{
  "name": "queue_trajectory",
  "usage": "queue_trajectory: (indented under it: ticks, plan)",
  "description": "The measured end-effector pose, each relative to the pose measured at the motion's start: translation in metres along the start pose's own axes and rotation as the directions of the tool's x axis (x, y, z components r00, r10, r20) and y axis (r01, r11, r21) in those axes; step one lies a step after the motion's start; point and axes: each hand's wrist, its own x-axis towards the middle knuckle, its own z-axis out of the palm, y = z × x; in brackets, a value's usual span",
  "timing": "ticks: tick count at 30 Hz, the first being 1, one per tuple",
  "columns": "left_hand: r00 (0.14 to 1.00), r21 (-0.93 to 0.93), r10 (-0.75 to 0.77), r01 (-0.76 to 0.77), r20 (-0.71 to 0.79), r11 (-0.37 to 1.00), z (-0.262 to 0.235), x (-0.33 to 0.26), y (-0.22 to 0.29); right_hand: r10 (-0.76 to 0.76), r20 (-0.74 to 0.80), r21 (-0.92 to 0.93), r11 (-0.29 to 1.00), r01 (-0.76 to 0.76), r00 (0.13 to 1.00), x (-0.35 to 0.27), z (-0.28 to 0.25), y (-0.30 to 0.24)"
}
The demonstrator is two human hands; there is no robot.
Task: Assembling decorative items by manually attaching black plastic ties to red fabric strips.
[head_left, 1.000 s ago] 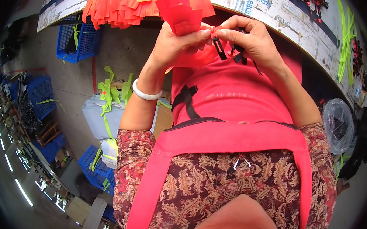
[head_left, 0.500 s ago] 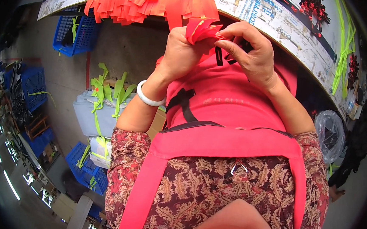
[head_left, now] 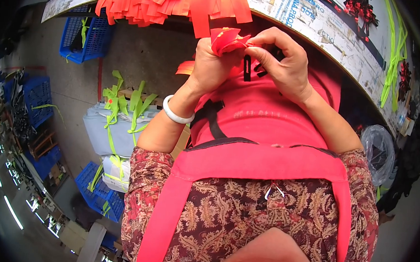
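Observation:
My left hand (head_left: 211, 67) is wrapped round a bunch of red-orange fabric strips (head_left: 226, 40), whose folded ends stick out above the fist. A loose end shows below the wrist side. At the right tip of that bunch, my right hand (head_left: 285, 63) pinches with thumb and forefinger. Small black clip-like pieces (head_left: 247, 68) hang just under those fingertips, and more dark pieces sit partly hidden in the palm. Both hands are above the red apron (head_left: 265, 110) on my lap. A pile of orange-red strips (head_left: 175, 2) drapes over the table edge beyond the left hand.
The worn white tabletop (head_left: 319, 31) curves along the far side, with red-black pieces (head_left: 359, 12) and yellow-green strips (head_left: 393, 56) on it. Blue crates (head_left: 87, 37) stand at left, near grey bundles (head_left: 105, 126) tied with yellow-green strips. A clear plastic bag (head_left: 378, 155) is at right.
My left hand has shifted slightly down and right with the strips, and its bunch tilts more toward the right hand. An orange strip end now shows left of the fist.

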Motion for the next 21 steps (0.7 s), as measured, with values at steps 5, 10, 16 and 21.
queue_trajectory:
  ticks: [5,10,16,21]
  plan:
    - [0.996,-0.015,-0.046,0.045,-0.07,0.999,0.006,-0.001,-0.002,0.004,-0.028,-0.007,1.0,-0.004,1.0,-0.003,0.003,0.008]
    - [0.999,-0.018,-0.014,0.013,-0.033,1.0,0.005,0.0,-0.01,0.002,-0.043,-0.018,1.0,-0.003,0.999,-0.006,0.004,0.011]
    - [0.997,0.066,0.034,-0.029,-0.072,0.997,0.01,0.003,-0.007,0.026,-0.056,0.009,1.0,-0.025,0.998,-0.005,0.006,0.016]
    - [0.994,0.014,-0.099,0.1,-0.037,0.995,0.001,0.003,-0.003,0.012,-0.037,-0.039,0.999,-0.013,0.999,-0.003,0.002,0.004]
